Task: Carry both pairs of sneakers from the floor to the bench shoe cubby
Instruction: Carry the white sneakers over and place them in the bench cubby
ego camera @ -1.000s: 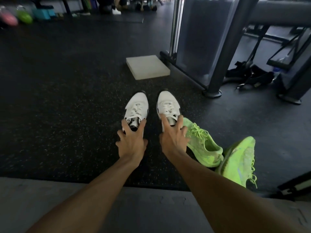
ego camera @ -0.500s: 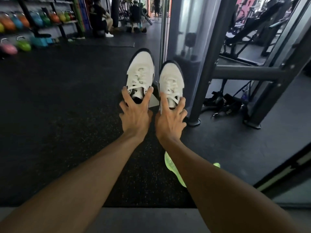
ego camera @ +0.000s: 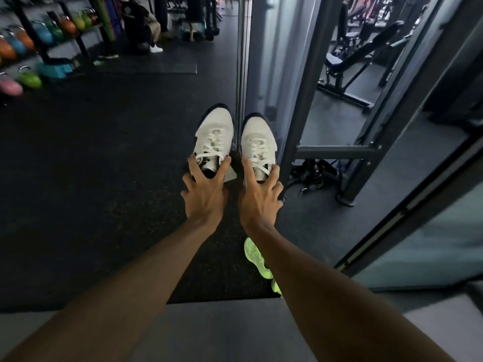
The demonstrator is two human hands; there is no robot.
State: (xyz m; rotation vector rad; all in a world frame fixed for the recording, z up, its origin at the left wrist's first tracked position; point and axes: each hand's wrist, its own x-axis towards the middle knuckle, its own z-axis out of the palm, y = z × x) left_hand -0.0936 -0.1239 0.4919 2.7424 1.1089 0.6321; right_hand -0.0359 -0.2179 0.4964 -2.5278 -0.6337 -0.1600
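I hold one white sneaker in each hand, lifted off the dark gym floor with toes pointing away. My left hand (ego camera: 205, 193) grips the heel opening of the left white sneaker (ego camera: 214, 134). Around the collar of the right white sneaker (ego camera: 257, 142) my right hand (ego camera: 258, 198) is closed. Below my right forearm, part of a neon green sneaker (ego camera: 252, 254) lies on the floor; the rest of that pair is hidden by my arm. No bench cubby shows in view.
A dark metal machine frame (ego camera: 311, 82) stands just beyond the sneakers, with straps (ego camera: 313, 176) at its base. A rack of coloured kettlebells (ego camera: 28, 48) lines the far left. A person (ego camera: 141, 24) sits at the back. A grey ledge (ego camera: 222, 330) runs under my arms.
Both white sneakers rose from the floor in my hands one second ago. Since half a second ago the view dropped slightly and the sneakers sit lower in frame; my grips are unchanged.
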